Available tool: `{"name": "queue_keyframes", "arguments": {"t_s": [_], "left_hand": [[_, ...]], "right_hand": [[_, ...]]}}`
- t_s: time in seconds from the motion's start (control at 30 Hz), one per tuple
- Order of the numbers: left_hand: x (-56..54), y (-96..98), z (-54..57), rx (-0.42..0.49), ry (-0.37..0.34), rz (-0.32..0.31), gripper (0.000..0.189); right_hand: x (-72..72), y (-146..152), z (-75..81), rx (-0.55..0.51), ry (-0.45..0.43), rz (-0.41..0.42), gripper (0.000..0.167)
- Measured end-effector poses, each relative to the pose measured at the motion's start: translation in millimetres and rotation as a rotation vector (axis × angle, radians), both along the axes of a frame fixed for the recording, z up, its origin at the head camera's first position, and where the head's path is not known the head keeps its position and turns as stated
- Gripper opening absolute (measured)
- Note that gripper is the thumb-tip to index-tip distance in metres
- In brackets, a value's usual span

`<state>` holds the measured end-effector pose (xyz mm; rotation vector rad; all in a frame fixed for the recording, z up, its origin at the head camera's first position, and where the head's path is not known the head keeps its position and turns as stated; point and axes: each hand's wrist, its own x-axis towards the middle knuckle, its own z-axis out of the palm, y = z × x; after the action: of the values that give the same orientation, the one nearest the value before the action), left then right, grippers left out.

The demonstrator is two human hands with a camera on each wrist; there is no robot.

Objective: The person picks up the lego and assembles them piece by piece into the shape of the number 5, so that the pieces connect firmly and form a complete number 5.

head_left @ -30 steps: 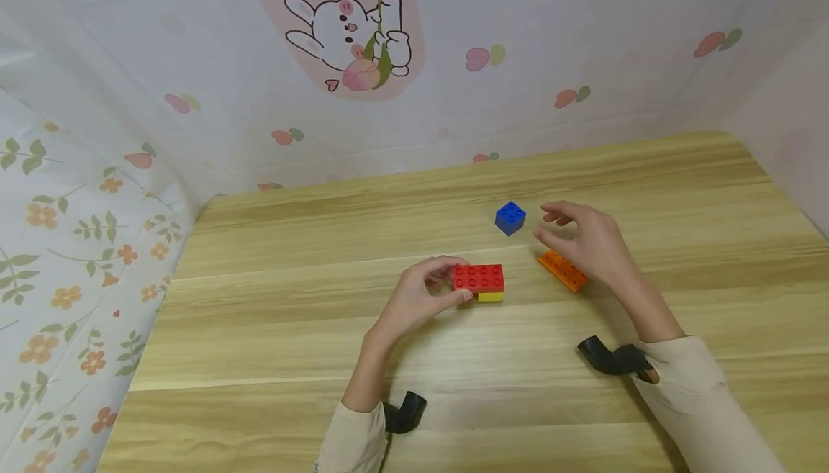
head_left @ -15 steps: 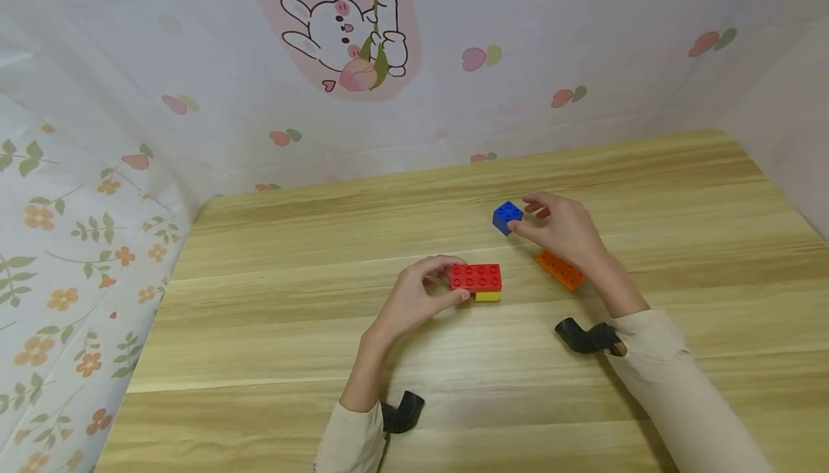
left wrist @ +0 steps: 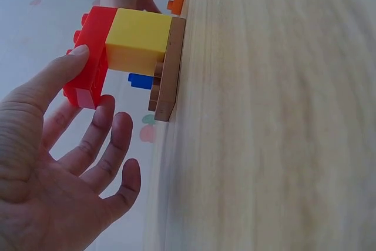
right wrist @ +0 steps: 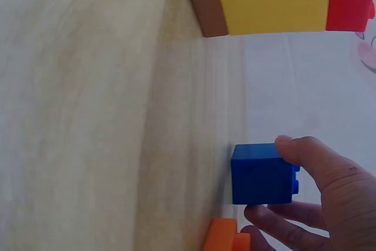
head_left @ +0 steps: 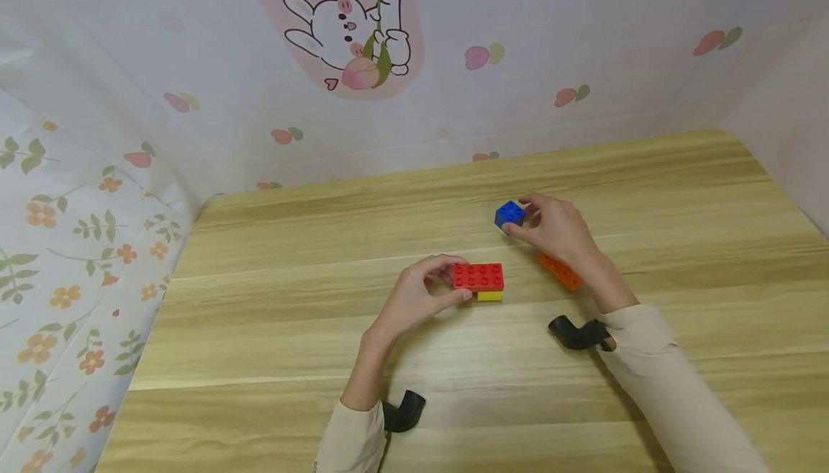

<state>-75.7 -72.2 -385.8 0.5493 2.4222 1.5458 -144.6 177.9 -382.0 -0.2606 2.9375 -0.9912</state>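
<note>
My left hand (head_left: 417, 293) holds the red brick (head_left: 478, 276) by its left end, thumb on the near side. That red brick tops a stack: a yellow block (left wrist: 140, 39) sits under it, on a thin brown brick (left wrist: 170, 72) lying on the table. The stack overhangs, with the red brick's left part jutting out past the yellow block. Farther back, my right hand (head_left: 557, 228) pinches the blue four-stud brick (head_left: 509, 215) between thumb and fingers. In the right wrist view the thumb presses an upper corner of the blue brick (right wrist: 263, 174), fingers below it.
A flat orange brick (head_left: 560, 271) lies on the wooden table (head_left: 291, 278), partly under my right wrist. Behind the table hangs a white printed cloth (head_left: 440, 113). A black curved piece sticks out at each sleeve (head_left: 406, 412).
My right hand has moved left from above the orange brick to the blue brick and has taken hold of it. The left hand and its stack have stayed in place.
</note>
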Motion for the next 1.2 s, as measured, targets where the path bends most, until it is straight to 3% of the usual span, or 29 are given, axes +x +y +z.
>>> {"name": "queue_keyframes", "arguments": {"t_s": [0.23, 0.43, 0.73, 1.0, 1.13, 1.2], "left_hand": [[-0.4, -1.0, 0.2, -0.033, 0.017, 0.006, 0.039], [-0.6, -1.3, -1.6, -0.010, 0.005, -0.015, 0.046], [-1.5, -2.7, -3.3, -0.004, 0.031, 0.002, 0.050], [-1.5, -5.8, -2.4, 0.109, 0.013, 0.015, 0.074], [-2.2, -6.8, -1.8, 0.128, 0.000, 0.001, 0.072], [0.2, -5.3, 8.4, 0.172, -0.048, -0.020, 0.074]], "right_hand": [[-0.4, -1.7, -4.3, 0.021, 0.003, 0.010, 0.056], [0.4, -1.0, -5.6, 0.028, 0.026, 0.007, 0.052], [3.5, -2.8, 0.7, 0.025, 0.057, 0.044, 0.053], [8.0, -5.8, 7.7, -0.003, 0.110, 0.059, 0.049], [11.4, -8.4, 12.7, -0.018, 0.123, 0.068, 0.048], [13.7, -9.3, 14.8, -0.029, 0.121, 0.063, 0.047]]}}
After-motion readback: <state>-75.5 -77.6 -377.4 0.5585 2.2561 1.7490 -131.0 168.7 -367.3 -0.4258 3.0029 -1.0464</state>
